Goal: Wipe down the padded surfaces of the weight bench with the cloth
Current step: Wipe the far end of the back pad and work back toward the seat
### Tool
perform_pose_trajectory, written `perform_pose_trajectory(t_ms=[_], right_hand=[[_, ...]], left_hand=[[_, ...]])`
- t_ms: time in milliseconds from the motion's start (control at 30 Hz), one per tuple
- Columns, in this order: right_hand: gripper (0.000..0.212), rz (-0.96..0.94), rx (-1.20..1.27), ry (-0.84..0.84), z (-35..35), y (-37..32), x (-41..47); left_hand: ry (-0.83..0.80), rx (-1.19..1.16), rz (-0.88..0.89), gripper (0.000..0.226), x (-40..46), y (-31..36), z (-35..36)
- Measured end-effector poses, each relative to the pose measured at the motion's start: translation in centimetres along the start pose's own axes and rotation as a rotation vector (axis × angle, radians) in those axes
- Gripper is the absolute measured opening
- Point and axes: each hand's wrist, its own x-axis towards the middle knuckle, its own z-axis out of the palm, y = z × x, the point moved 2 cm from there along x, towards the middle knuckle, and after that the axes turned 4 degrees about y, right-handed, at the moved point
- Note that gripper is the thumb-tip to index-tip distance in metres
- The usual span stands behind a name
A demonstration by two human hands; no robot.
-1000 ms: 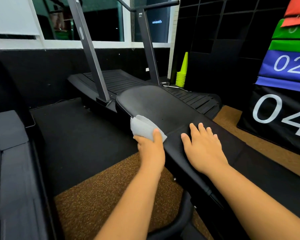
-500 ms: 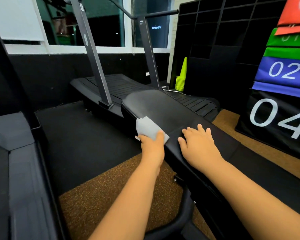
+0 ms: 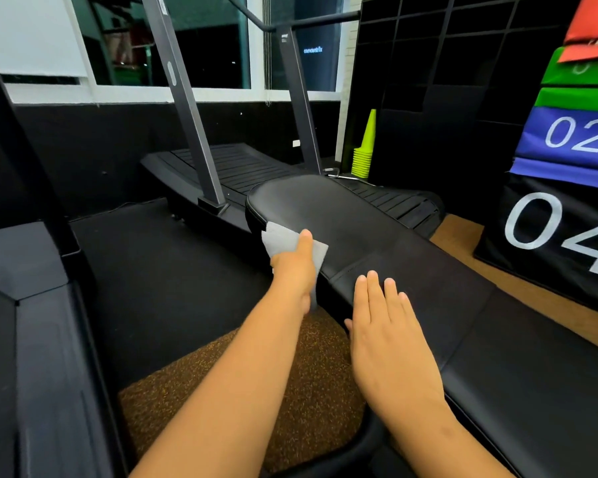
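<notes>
Left hand (image 3: 296, 267) gripping grey folded cloth (image 3: 283, 241) against black padded vinyl bench (image 3: 411, 257) edge; right hand (image 3: 387, 336) flat, fingers straight, on pad.

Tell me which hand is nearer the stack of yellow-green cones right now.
Left. The left hand presses the cloth on the bench's far pad, closer to the cones. The right hand rests flat farther back, near the camera.

The weight bench (image 3: 377, 229) padding is plain black; the cloth (image 3: 283, 241) on its left edge is pale grey. The floor mat (image 3: 221, 374) is speckled brown. The stacked cones (image 3: 365, 153) are neon yellow-green. The banners (image 3: 573, 139) are red, green, blue and black with white numerals.
</notes>
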Motion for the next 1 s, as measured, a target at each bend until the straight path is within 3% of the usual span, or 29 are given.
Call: perform_pose_trajectory(t_ms=[200,400,567,700,767,867,933,1000], right_hand=[[0.061,0.009,-0.001,0.005,0.5,-0.1,-0.1],[0.062,0.013,-0.021,0.022,0.6,-0.1,0.0],[0.061,0.009,-0.044,0.007,0.4,-0.1,-0.1],[0.062,0.024,-0.03,0.015,0.2,-0.2,0.0],[0.061,0.021,-0.04,0.01,0.1,-0.3,0.1],[0.059,0.023,-0.056,0.006,-0.1,-0.3,0.0],[0.058,0.018,-0.064,0.007,-0.2,-0.3,0.0],[0.06,0.021,-0.047,0.008,-0.2,-0.2,0.1]], left_hand=[[0.085,-0.037,0.061,0.121,-0.4,-0.4,-0.1],[0.022,-0.078,0.103,0.082,-3.5,-3.4,0.7],[0.063,-0.082,0.009,0.125,-0.1,-1.6,1.0],[0.053,-0.063,0.001,0.127,1.0,-3.1,1.1],[0.006,-0.01,-0.013,0.116,-2.0,-3.5,0.7],[-0.083,0.036,0.009,0.058,-5.1,-4.4,0.5],[-0.099,0.062,0.0,0.053,-5.3,-4.4,0.5],[-0.065,0.041,0.017,0.07,-4.3,-3.1,0.6]])
